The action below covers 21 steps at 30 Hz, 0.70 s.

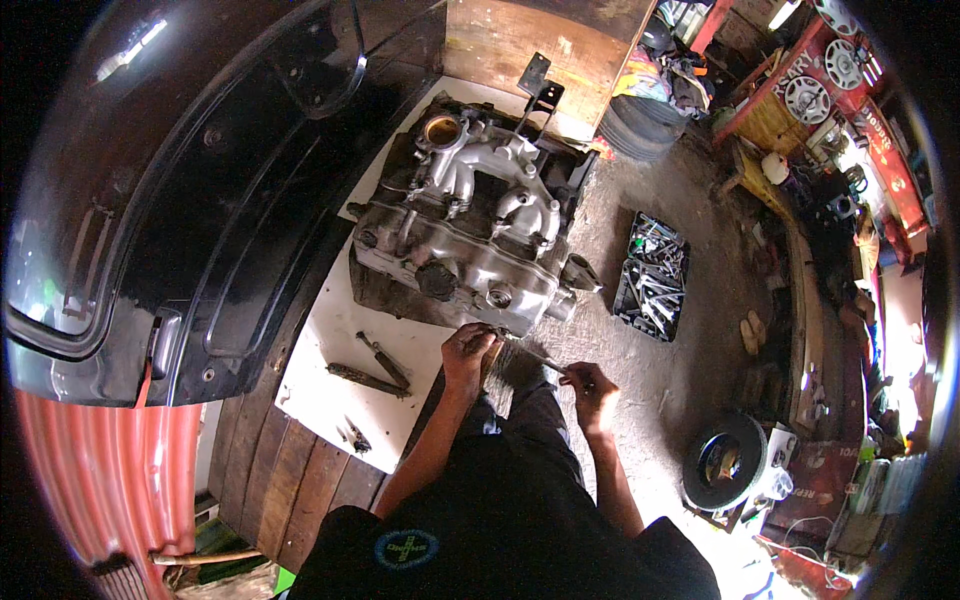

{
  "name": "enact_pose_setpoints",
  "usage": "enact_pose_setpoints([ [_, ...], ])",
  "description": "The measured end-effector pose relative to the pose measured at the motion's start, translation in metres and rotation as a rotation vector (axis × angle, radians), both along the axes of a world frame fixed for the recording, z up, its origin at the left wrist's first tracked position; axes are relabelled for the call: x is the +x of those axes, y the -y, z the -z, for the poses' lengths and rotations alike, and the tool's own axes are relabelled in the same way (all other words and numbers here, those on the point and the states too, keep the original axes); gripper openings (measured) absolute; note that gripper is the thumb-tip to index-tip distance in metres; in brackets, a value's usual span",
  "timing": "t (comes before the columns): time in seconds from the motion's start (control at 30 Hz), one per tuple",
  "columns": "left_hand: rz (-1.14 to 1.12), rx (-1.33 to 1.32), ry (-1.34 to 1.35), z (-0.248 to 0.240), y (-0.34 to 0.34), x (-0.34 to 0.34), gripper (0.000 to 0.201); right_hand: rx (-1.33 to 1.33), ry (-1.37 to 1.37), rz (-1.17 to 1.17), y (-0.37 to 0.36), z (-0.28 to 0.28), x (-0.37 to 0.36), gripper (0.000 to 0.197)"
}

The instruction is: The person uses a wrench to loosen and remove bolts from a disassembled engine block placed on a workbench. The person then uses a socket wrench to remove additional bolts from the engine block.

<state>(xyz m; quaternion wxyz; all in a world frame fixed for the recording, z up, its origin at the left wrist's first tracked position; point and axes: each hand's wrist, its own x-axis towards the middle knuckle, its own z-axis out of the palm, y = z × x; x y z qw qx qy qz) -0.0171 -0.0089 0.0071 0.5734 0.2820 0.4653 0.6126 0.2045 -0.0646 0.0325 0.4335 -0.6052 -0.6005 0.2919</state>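
A grey metal engine point(470, 215) sits on a white board point(330, 400) in front of me. Close to its near edge, my left hand point(468, 355) is closed in a pinch; whatever lies between the fingertips is too small to make out. My right hand point(592, 392) grips one end of a slender metal tool point(545, 361). Its shaft slants up and leftward toward the fingertips of my left hand, and its exact kind does not show. Left of my hands, a long dark tool point(368, 381) and a screwdriver-like tool point(382, 359) lie on the board.
Several small metal parts point(354, 436) lie on the board near its lower edge. A tray of wrenches and sockets point(653, 275) rests on the floor at right. Black vehicle bodywork point(230, 200) fills the left side. A tire point(725, 462) stands at lower right, others point(640, 128) at the back.
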Motion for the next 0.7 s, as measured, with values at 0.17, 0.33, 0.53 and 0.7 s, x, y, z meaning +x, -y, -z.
enact_pose_setpoints([
  [0.17, -0.009, 0.023, -0.155, 0.009, -0.001, 0.001, 0.016, -0.088, 0.057, -0.064, 0.006, 0.039, -0.011, 0.015],
  [0.33, -0.038, 0.001, -0.125, -0.004, 0.001, 0.007, 0.016, -0.066, 0.098, -0.059, 0.000, 0.055, -0.025, 0.013],
  [0.53, -0.056, -0.049, 0.014, -0.004, 0.001, 0.014, 0.014, -0.069, 0.138, -0.049, 0.002, 0.085, -0.026, 0.011],
  [0.7, 0.000, -0.095, -0.065, -0.005, -0.004, 0.012, 0.010, -0.060, 0.060, -0.056, -0.001, 0.080, -0.030, 0.010],
])
